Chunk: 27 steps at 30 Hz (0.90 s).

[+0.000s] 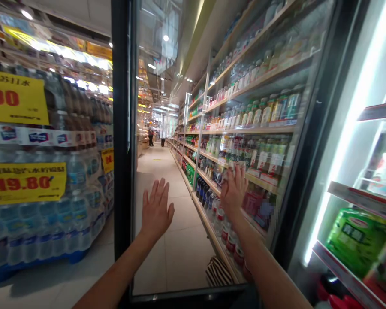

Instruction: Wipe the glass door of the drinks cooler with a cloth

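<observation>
A glass door [180, 257] in a black frame stands open in front of me, with bottle shelves and an aisle showing through it. My left hand [156, 208] lies flat against the glass left of centre, fingers spread and holding nothing. Right of it, my right hand [234, 189] presses a crumpled pale cloth [238, 165] to the pane. The cloth shows above and beside the fingertips, and its rest is hidden under the hand.
Stacked packs of bottled water [51, 223] with yellow price signs [25, 182] stand at the left. Lit cooler shelves [363, 201] hold a green package [357, 236] at the right. Distant people are far down the aisle. Something striped [218, 271] shows low in the glass.
</observation>
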Tool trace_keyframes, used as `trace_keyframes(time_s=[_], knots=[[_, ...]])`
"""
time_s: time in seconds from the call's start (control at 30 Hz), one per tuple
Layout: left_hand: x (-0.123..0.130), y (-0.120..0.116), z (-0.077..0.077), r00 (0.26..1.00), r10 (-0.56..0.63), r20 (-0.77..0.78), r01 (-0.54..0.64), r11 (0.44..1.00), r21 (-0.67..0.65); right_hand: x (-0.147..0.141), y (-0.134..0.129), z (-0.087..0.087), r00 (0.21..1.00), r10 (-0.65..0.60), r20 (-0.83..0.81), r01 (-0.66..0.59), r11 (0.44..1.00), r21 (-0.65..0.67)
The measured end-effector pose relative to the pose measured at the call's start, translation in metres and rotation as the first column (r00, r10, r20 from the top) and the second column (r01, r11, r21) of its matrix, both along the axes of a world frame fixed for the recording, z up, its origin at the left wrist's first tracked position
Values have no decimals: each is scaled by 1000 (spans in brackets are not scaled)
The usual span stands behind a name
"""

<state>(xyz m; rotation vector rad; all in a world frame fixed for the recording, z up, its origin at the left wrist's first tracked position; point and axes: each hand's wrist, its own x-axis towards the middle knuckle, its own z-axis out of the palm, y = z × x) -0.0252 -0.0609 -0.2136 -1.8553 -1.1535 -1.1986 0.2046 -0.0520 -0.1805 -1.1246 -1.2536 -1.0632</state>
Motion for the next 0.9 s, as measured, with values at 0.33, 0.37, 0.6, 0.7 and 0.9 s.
trace_keyframes(time_s=[0.33, 0.37, 0.6, 0.7, 0.9], knots=[[-4, 4, -5, 999, 4, -36, -1, 998, 65, -25, 2, 2, 967, 53, 249, -34, 996, -78], [-4, 4, -5, 999, 4, -38, -1, 998, 70, -17, 2, 7, 987, 8, 158, -2, 999, -36], [3, 5, -9, 1000, -1, 27, 0, 999, 38, 7, -5, -3, 940, 27, 341, -5, 998, -66], [3, 6, -10, 1000, 7, 5, -7, 999, 34, 13, -4, -8, 971, -6, 239, 12, 1000, -25], [2, 4, -11, 999, 31, -14, -30, 999, 40, -17, -1, -25, 980, 57, 192, -45, 997, -64]])
